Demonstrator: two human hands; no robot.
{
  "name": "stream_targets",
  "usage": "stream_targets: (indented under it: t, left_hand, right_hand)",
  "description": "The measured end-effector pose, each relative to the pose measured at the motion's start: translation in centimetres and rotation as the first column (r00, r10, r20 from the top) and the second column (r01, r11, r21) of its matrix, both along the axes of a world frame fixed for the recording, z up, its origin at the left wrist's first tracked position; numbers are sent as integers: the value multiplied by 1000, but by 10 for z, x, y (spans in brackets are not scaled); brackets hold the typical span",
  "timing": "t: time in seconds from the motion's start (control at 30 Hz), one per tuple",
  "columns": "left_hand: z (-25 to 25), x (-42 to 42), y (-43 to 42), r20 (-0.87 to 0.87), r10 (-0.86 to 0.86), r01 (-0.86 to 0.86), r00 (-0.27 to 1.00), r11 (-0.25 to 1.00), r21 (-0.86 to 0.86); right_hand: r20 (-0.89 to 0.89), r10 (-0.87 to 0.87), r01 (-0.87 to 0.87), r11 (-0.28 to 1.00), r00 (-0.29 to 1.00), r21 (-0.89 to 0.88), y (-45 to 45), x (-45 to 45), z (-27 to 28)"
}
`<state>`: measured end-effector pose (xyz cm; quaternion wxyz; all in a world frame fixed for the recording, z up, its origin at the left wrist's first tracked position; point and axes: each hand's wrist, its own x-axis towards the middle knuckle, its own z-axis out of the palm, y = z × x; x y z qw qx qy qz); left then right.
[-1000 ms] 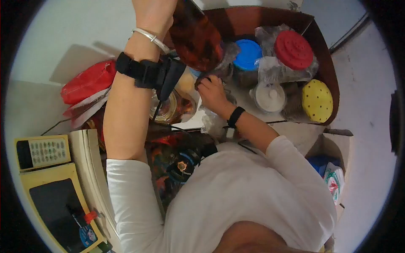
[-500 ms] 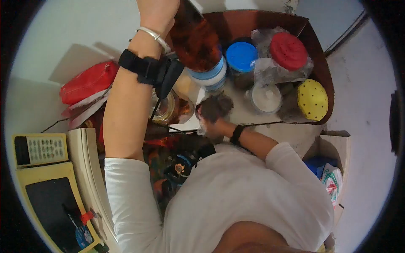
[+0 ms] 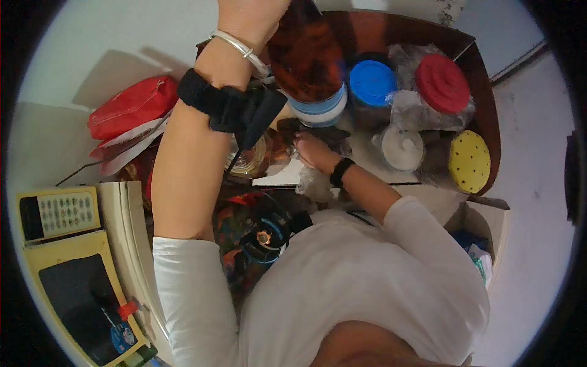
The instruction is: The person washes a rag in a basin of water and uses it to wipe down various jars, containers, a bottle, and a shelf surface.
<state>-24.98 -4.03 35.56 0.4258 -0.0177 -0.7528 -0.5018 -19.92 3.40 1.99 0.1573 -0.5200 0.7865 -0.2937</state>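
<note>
My left hand is at the top edge, against the upper part of a large jar with dark reddish-brown contents and a pale blue and white base. Its fingers are cut off or hidden, so their grip cannot be made out. Lower down, my right hand is closed on a crumpled clear plastic bag. A dark lump, blurred, shows just beyond the fingers. Left of that hand stands a glass jar with brown contents, partly behind my left wrist strap.
A brown-walled tray holds a blue-lidded jar, a red-lidded jar in plastic, a white-lidded container and a yellow dotted lid. At left are a red packet and a yellow microwave. A gas burner knob shows below.
The view has shifted, so the tray and jars appear further right. My right hand has moved up and left against the tray, with the dark lump and plastic. My left hand stays by the large jar.
</note>
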Motion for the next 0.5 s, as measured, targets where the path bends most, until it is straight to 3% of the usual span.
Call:
stream_targets:
  t: [0.03,0.07,0.13,0.27,0.5]
  left_hand:
    - [1,-1,-2,4,5,-5,1000,1000,-2]
    - [0,-1,-3,-8,-7,7,1000,1000,1]
    - [-1,-2,-3,-16,-21,21,1000,1000,10]
    - [-2,-5,-4,-25,-40,40,999,999,7]
    - [7,3,7,75,23,-26,997,999,32]
  right_hand:
    - [113,27,-44,988,993,145,-13,-5,0]
    - [118,33,-50,988,992,146,-23,-7,-2]
    - [306,122,-75,984,944,-161,-39,-9,-6]
    - [228,192,-167,978,955,-125,-89,-36,-55]
    - [611,223,-5,942,759,-336,-103,-37,-29]
